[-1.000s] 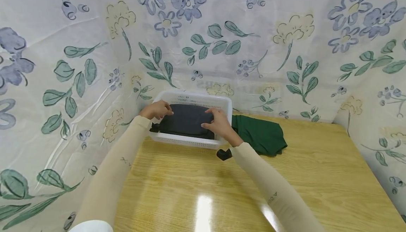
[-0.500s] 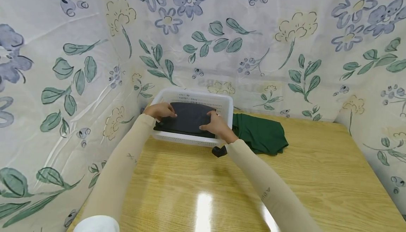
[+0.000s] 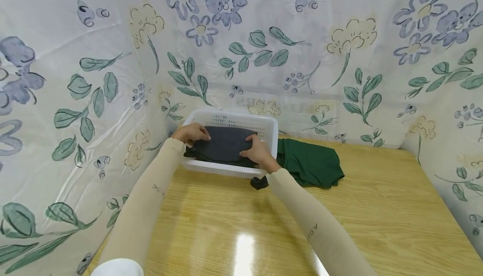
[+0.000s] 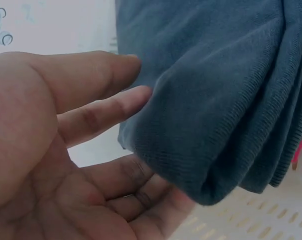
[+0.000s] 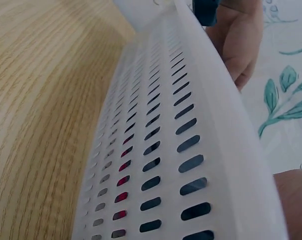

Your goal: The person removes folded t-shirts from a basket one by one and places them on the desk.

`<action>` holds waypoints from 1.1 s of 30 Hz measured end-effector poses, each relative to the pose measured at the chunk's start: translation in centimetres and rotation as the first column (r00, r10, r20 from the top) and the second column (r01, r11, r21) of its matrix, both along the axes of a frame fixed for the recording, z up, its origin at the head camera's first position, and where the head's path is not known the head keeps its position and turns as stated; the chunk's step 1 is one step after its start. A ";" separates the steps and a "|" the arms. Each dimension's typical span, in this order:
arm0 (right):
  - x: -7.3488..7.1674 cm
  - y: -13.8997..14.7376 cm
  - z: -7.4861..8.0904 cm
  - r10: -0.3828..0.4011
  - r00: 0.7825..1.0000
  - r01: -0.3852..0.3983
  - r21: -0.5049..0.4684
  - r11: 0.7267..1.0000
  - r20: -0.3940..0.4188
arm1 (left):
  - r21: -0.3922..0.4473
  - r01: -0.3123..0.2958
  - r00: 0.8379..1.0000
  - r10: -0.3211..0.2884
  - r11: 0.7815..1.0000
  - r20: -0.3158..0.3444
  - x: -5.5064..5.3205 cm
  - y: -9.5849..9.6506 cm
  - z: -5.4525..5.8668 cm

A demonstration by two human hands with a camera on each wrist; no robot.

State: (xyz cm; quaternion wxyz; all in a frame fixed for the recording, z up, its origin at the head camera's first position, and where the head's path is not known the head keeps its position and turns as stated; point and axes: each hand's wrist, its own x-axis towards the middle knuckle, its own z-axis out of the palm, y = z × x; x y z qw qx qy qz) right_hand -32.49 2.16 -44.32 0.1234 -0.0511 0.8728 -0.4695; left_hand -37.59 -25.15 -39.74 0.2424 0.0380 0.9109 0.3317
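A folded dark blue-grey cloth (image 3: 226,144) lies in a white perforated plastic basket (image 3: 222,167). My left hand (image 3: 191,132) is at its left end. In the left wrist view, the thumb and index tips of that hand meet the edge of the cloth (image 4: 201,105), and the other fingers extend behind its lower corner. At the right end, my right hand (image 3: 258,150) has its thumb and index finger spread against the cloth. The basket wall (image 5: 201,130) hides most of this hand in the right wrist view.
A folded dark green cloth (image 3: 311,162) lies on the wooden table (image 3: 211,209), just right of the basket. Flowered sheeting (image 3: 241,49) rises behind and to the left. Something red (image 5: 122,196) shows through the basket's holes.
The hands have shifted slightly along the dark cloth and stay at its two ends. The cloth's front edge looks less flat than half a second ago. Basket and green cloth have stayed put.
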 end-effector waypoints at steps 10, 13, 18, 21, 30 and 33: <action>-0.1 -0.1 -0.4 -0.024 1.000 0.025 -0.090 0.996 0.012 | 0.017 0.012 0.997 -0.013 1.000 0.074 0.4 0.1 -0.4; -0.1 -0.2 -0.4 -0.036 0.999 0.038 -0.137 0.990 0.020 | 0.001 0.015 0.998 -0.015 1.000 0.067 0.5 0.1 -0.3; -0.2 -0.3 -0.2 -0.036 0.999 0.039 -0.162 0.986 0.022 | -0.010 0.013 0.998 -0.013 1.000 0.056 0.7 -0.2 -0.2; -0.2 -0.3 -0.1 -0.035 0.999 0.037 -0.157 0.987 0.018 | -0.008 0.006 0.999 -0.006 1.000 0.045 0.7 -0.3 -0.1; -0.2 0.1 0.1 0.013 1.000 -0.014 -0.166 0.986 -0.002 | 0.024 -0.060 0.998 0.060 0.998 -0.012 0.9 -0.1 0.2; -0.3 0.1 0.1 0.024 1.000 -0.026 -0.160 0.987 -0.011 | 0.051 -0.083 0.996 0.085 0.995 -0.025 1.0 0.0 0.2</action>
